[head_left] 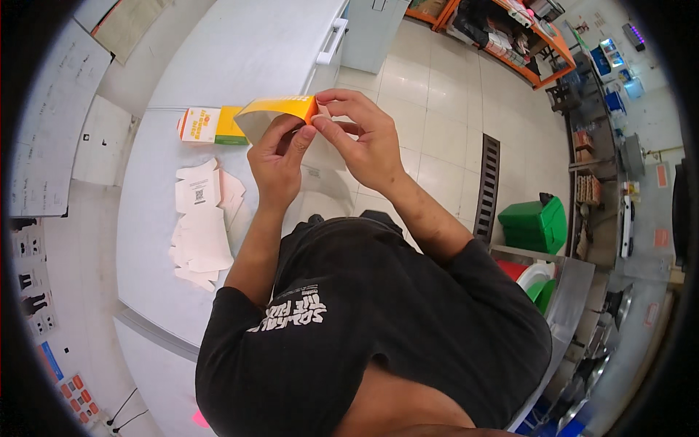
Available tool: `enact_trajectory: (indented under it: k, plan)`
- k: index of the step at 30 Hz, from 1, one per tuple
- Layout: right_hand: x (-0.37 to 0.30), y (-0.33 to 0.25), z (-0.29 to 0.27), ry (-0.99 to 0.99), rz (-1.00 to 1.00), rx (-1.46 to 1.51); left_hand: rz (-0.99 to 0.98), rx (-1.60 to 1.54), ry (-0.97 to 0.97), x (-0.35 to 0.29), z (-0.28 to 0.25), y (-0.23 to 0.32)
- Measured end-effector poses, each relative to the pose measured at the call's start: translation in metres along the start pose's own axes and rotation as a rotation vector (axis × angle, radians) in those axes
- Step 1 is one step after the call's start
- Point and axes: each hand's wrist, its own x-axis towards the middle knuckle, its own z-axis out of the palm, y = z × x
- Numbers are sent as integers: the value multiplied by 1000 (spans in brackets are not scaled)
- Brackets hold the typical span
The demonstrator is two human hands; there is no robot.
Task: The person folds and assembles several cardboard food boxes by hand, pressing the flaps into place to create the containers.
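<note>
Between my hands, above the white worktop's edge, is a yellow and orange paper carton with one end gaping. My left hand has its fingers partly inside the carton, its thumb and fingertips at the orange end. With thumb and fingers my right hand pinches the flap at that same end. On the worktop beyond my left hand stand a white and orange carton and a yellow and green one. Flat, unfolded white carton blanks lie in a loose pile left of my left forearm.
The white worktop runs along my left side. A green bin stands on the tiled floor to the right, near a dark drain grate. An orange shelf unit is at the far right, and a metal counter sits beside me.
</note>
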Motion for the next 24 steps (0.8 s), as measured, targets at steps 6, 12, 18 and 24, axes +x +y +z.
enact_trajectory:
  k: [6, 12, 18, 24]
  plan:
    - [-1, 9, 31, -45, -113, -225, -140, -92, -3, 2, -38, -12]
    - [2, 13, 50, -153, -175, -366, -273, 109, 73, 17, -60, -18]
    - [18, 52, 51, -193, -94, -401, -253, 125, 26, 28, -66, -24]
    - [20, 62, 71, -72, 148, -115, -313, -94, 143, 30, -64, -35]
